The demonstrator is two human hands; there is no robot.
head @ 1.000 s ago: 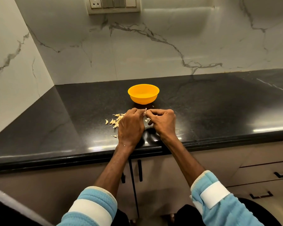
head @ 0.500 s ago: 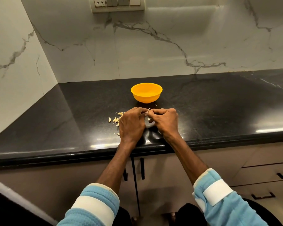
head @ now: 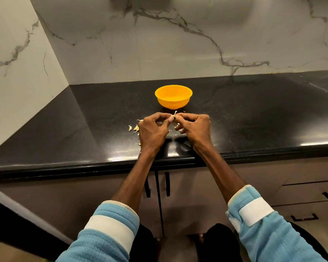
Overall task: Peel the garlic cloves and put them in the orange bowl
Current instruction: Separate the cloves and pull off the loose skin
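Note:
The orange bowl (head: 173, 96) stands on the black counter (head: 87, 118), just beyond my hands. My left hand (head: 152, 132) and my right hand (head: 194, 129) meet fingertip to fingertip above the counter and both pinch one small garlic clove (head: 173, 116), with a strip of pale skin sticking up from it. Several unpeeled garlic cloves (head: 133, 128) lie on the counter to the left of my left hand, partly hidden behind it. I cannot see inside the bowl.
Small bits of garlic skin (head: 179, 129) lie scattered under and around my hands. The marble walls form a corner at the back left. The counter's front edge (head: 83, 165) runs under my wrists, with cabinet doors and drawer handles below it.
The view has tilted down a little. My hands stay together on the clove, and a strip of skin now stands up from it.

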